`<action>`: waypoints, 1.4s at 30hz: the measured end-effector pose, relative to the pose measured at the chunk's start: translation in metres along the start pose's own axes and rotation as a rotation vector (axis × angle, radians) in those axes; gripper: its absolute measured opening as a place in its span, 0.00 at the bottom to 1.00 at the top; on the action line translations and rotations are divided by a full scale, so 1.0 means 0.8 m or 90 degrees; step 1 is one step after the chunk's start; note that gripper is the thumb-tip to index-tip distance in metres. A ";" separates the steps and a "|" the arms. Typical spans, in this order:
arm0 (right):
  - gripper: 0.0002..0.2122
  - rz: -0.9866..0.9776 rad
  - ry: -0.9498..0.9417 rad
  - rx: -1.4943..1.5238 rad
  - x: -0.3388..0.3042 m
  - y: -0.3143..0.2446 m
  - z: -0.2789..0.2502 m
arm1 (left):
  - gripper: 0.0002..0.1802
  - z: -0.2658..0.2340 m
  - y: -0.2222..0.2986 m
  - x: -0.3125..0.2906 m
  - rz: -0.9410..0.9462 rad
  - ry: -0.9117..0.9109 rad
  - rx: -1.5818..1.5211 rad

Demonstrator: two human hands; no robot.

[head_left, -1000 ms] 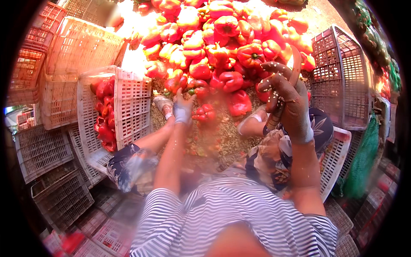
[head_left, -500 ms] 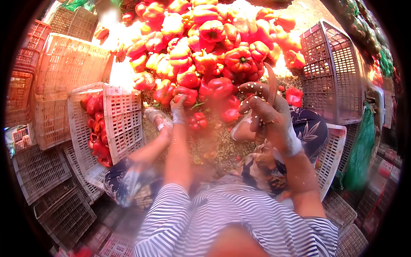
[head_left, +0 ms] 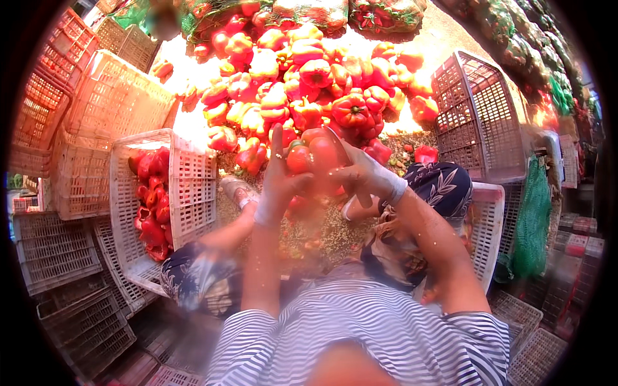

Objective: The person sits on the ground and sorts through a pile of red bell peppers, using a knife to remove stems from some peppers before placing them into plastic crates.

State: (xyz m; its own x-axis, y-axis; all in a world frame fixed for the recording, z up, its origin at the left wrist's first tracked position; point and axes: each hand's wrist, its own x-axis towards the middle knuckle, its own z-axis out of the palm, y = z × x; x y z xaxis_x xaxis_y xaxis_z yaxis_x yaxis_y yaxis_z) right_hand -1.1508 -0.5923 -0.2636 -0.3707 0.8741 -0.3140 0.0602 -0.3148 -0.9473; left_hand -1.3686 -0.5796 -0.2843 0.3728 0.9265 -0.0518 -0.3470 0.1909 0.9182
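Observation:
In front of me, a red bell pepper [head_left: 318,153] is between my two hands, slightly blurred. My left hand [head_left: 283,183] is closed around its left side, fingers pointing up and thumb across the near side. At the pepper's right side is my right hand [head_left: 364,172], with bent fingers and pale seeds stuck on it. The knife seen in that hand earlier is mostly hidden now; a thin dark edge beside the pepper may be its blade. A large heap of red bell peppers [head_left: 306,112] lies just beyond. Both wrists have white bands.
To the left, a white crate [head_left: 193,186] holds red pepper pieces [head_left: 153,222]; orange crates [head_left: 116,109] are stacked behind. A tall brown crate [head_left: 479,122] stands right, near green netting [head_left: 533,219]. A white crate [head_left: 487,225] sits by my right knee. Filled net sacks [head_left: 386,14] lie beyond the heap.
My left hand has risen from the heap's near edge with a pepper. My right hand has come left and inward to meet it, and the raised knife no longer shows clearly.

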 end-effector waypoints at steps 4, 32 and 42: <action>0.39 -0.118 0.104 -0.023 -0.007 0.020 0.023 | 0.73 0.033 -0.024 -0.023 0.029 0.075 -0.111; 0.33 -0.410 0.305 -0.727 -0.117 -0.030 0.048 | 0.43 0.059 0.026 -0.056 -0.033 -0.142 -0.192; 0.32 -0.338 0.601 -0.891 -0.260 -0.059 0.020 | 0.45 0.178 0.004 -0.028 -0.061 -0.335 -0.152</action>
State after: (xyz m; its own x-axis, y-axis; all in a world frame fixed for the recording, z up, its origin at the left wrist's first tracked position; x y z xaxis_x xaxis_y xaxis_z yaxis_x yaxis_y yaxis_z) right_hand -1.0912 -0.7648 -0.1528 -0.0313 0.8220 0.5687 0.9831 0.1278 -0.1307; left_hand -1.2550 -0.6458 -0.2245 0.7678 0.6279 0.1274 -0.4524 0.3907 0.8017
